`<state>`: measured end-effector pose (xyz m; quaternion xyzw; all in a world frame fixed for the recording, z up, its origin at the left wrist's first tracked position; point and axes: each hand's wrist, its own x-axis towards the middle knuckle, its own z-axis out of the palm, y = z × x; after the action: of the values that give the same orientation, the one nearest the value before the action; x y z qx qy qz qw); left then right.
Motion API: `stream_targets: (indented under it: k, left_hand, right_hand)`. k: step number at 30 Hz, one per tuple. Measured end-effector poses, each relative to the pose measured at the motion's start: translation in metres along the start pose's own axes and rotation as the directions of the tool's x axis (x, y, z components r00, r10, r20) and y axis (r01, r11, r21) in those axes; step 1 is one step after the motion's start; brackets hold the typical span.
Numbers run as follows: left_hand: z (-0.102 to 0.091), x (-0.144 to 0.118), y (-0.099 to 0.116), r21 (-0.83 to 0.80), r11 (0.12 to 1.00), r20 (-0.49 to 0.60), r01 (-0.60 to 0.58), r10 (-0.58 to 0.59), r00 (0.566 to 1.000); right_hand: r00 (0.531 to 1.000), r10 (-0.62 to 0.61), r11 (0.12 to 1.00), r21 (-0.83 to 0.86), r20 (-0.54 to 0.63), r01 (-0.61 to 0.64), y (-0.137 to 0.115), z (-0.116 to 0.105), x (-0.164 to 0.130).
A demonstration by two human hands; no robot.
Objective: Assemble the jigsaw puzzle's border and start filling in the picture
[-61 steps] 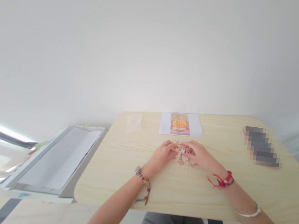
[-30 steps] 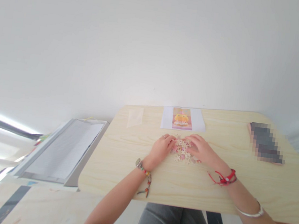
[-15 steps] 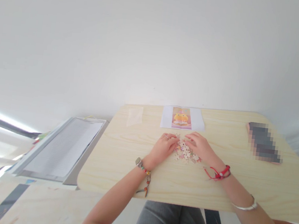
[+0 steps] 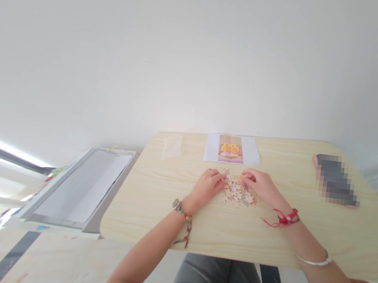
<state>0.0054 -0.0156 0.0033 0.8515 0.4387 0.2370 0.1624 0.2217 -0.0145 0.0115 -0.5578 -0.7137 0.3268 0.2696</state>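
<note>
A small heap of pale and pink jigsaw pieces (image 4: pixel 236 193) lies on the light wooden table (image 4: pixel 233 229). My left hand (image 4: pixel 207 187) rests at the heap's left edge, fingertips among the pieces. On the heap's right side my right hand (image 4: pixel 259 186) has its fingers curled and pinched over pieces at the top. Whether either hand grips a piece is too small to tell. Behind the heap lies a printed picture sheet (image 4: pixel 232 149) showing a yellow figure on pink.
A blurred dark flat object (image 4: pixel 337 180) lies at the table's far right. A clear plastic bag (image 4: pixel 171 147) sits far left on the table. Left of the table a grey tray with paper (image 4: pixel 80 188) stands. A white wall is right behind.
My right hand has pulled back a little to the right and curled its fingers over the heap; more pieces show. The left hand stays at the heap's left edge.
</note>
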Motion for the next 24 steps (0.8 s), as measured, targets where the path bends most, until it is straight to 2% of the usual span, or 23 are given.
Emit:
stream_targets:
  k: [5,7,8,12,14,17,20,24]
  left_hand:
    - [-0.017,-0.011,0.004,0.025,0.999,-0.078,0.026,-0.024,0.997]
    - [-0.024,-0.024,0.008,0.073,0.994,-0.123,0.076,-0.067,0.99]
    - [-0.026,-0.031,0.011,0.106,0.99,-0.111,0.096,-0.084,0.99]
    - [-0.023,-0.052,0.028,0.198,0.975,0.071,0.098,-0.114,0.991]
    - [-0.015,-0.053,0.034,0.234,0.968,0.116,0.094,-0.124,0.986]
    - [-0.005,-0.046,0.037,0.273,0.957,0.107,0.102,-0.136,0.985]
    - [-0.002,-0.038,0.034,0.277,0.955,0.097,0.102,-0.133,0.986]
    - [-0.007,-0.041,0.029,0.257,0.96,0.052,0.108,-0.126,0.991]
  right_hand:
    - [0.986,-0.104,0.977,-0.199,-0.133,0.076,-0.001,-0.018,-0.018]
    - [0.982,-0.153,0.957,-0.266,-0.114,0.118,0.002,-0.022,-0.038]
    - [0.983,-0.157,0.947,-0.297,-0.097,0.122,0.004,-0.022,-0.049]
    - [0.99,-0.112,0.933,-0.352,-0.081,0.077,0.005,-0.002,-0.077]
    - [0.987,-0.128,0.932,-0.351,-0.093,0.087,0.003,0.011,-0.075]
    - [0.977,-0.171,0.934,-0.337,-0.13,0.119,0.001,0.023,-0.059]
    - [0.976,-0.187,0.936,-0.321,-0.114,0.141,0.0,0.024,-0.046]
    - [0.976,-0.182,0.939,-0.315,-0.118,0.137,0.0,0.017,-0.051]
